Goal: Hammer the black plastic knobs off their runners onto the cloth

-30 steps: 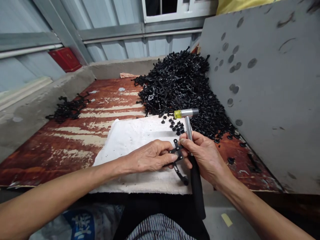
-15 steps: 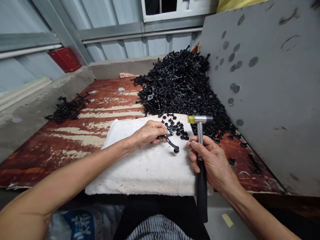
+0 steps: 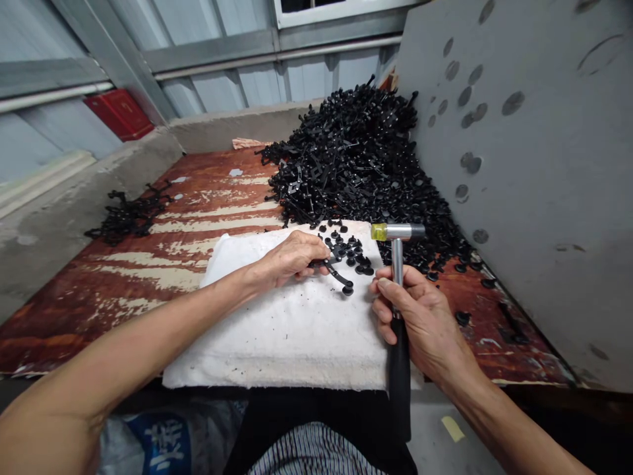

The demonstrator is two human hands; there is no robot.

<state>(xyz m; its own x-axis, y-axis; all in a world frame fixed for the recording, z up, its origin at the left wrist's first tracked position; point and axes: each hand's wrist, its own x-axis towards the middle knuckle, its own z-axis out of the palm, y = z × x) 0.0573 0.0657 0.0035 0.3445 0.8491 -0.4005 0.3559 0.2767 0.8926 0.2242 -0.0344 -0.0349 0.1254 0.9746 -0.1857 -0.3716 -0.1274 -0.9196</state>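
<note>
My left hand (image 3: 297,257) is closed on a black jointed linkage (image 3: 338,274), held over the white cloth (image 3: 277,330). One curved arm of it sticks out to the right and ends in a round black knob; the fingers hide its near part. My right hand (image 3: 413,303) grips a small mallet (image 3: 398,232) around the neck and the top of the black handle. The mallet stands upright, with a metal head, a yellow face to the left and a dark face to the right. Small black round pieces (image 3: 353,247) lie on the cloth between my hands.
A large heap of black linkages and pieces (image 3: 356,158) rises behind the cloth, against a grey panel (image 3: 534,198) on the right. A smaller black pile (image 3: 128,214) lies at the left of the worn red-brown tabletop (image 3: 217,198). A red box (image 3: 119,114) sits on the ledge.
The linkage in my left hand has turned slightly, its second arm showing less. My right hand and the mallet have barely moved. The whole view has shifted slightly.
</note>
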